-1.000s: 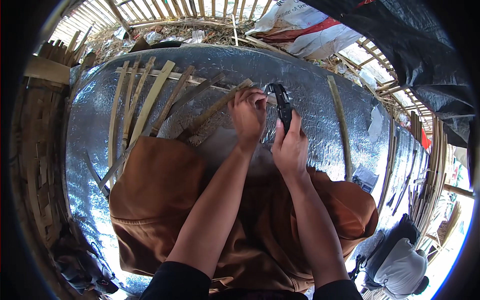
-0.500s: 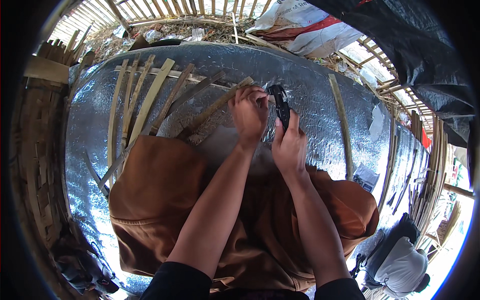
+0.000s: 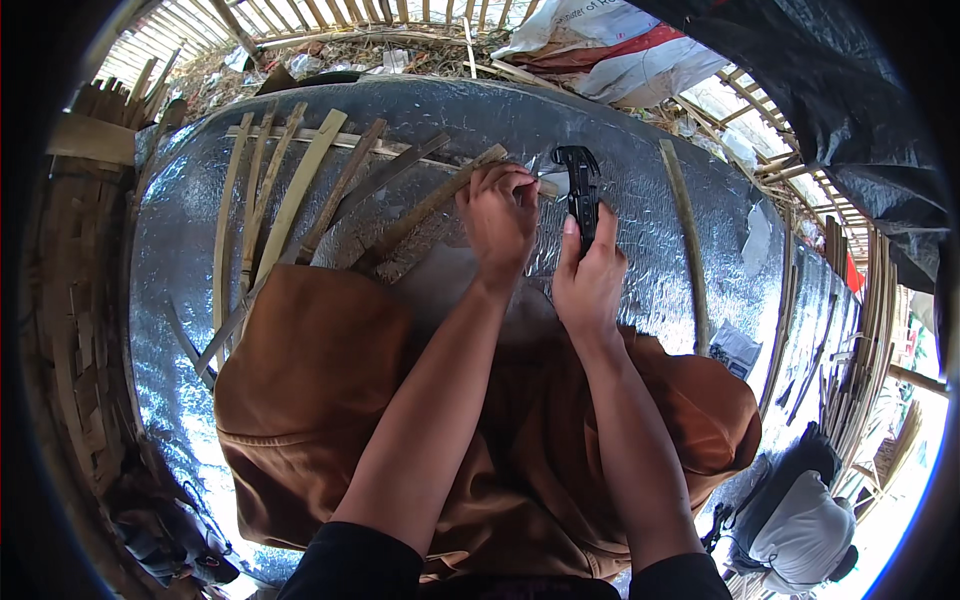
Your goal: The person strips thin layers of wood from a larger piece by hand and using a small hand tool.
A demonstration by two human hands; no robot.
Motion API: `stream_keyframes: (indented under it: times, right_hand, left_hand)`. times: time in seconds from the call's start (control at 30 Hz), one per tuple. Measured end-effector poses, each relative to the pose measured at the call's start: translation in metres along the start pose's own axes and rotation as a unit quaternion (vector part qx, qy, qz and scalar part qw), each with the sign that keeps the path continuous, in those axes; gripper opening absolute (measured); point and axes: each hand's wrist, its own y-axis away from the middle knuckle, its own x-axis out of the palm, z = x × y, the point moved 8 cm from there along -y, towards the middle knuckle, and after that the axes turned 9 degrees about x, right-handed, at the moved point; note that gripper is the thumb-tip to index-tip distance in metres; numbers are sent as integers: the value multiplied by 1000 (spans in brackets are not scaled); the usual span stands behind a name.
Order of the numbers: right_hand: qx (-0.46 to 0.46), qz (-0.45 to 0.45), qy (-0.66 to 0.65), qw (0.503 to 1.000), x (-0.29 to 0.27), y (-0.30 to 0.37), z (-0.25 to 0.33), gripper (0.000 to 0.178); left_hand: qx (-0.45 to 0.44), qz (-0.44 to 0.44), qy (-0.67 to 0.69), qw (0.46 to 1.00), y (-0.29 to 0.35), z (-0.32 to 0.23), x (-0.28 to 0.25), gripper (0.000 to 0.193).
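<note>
My right hand is wrapped round the handle of a short black claw hammer, its head pointing away from me. To its left, my left hand is closed, thumb and fingers pinched together. A small pale pointed tip shows by those fingers, but what it is I cannot make out. Under the left hand runs a thick bamboo stick, and a thin pale bamboo strip passes crosswise beneath the row of sticks. The hammer is held apart from the left hand.
Several bamboo slats fan out at the left on a silver foil sheet. A lone bamboo stick lies at the right. Brown cloth covers my lap. A white and dark bag sits lower right; black tarpaulin hangs upper right.
My right hand has swung the hammer to the right and away from my left hand. The left hand keeps its pinch in nearly the same place.
</note>
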Motion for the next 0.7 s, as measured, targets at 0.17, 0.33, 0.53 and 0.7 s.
stream_keyframes:
  times: [0.17, 0.33, 0.53, 0.7]
  right_hand:
    - [-15, -11, 4, 1000, 2, 0, -2, 38]
    - [-21, 9, 11, 1000, 7, 0, -2, 37]
    - [-38, 7, 4, 999, 7, 0, 2, 36]
    - [-6, 31, 16, 999, 12, -1, -9, 36]
  left_hand:
    - [4, -2, 0, 1000, 0, -1, -1, 7]
    - [17, -17, -4, 1000, 1, 0, -1, 8]
    - [8, -9, -7, 1000, 0, 0, 0, 7]
    - [-8, 8, -13, 1000, 0, 2, 2, 7]
